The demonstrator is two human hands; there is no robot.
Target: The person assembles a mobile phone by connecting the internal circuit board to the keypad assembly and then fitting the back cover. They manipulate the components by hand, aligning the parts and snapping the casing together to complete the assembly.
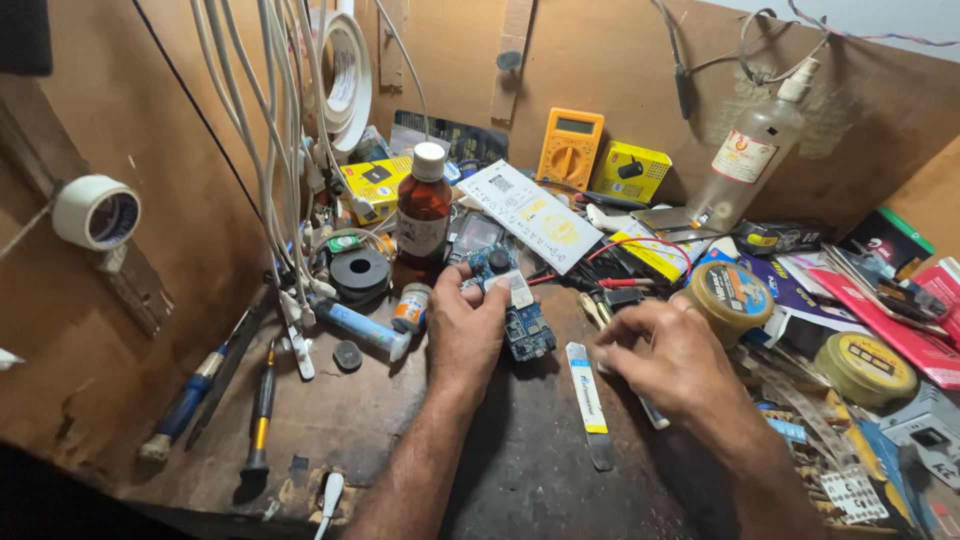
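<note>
My left hand (466, 330) rests on the dark workbench and grips a small blue circuit board (498, 272) between thumb and fingers. A second blue circuit board (530, 333) lies flat just right of that hand. My right hand (668, 358) hovers palm down over the bench with fingers curled; a thin tool (650, 410) pokes out from under it, and I cannot tell if the hand holds it. A white and yellow plastic pry tool (588, 396) lies between the two hands.
A brown bottle with a white cap (424, 205), a yellow multimeter (570, 148), a clear spray bottle (745, 165) and yellow boxes stand at the back. White cables (285, 150) hang at left. Screwdrivers (262, 410) lie front left. Round tins (735, 298) and packets crowd the right.
</note>
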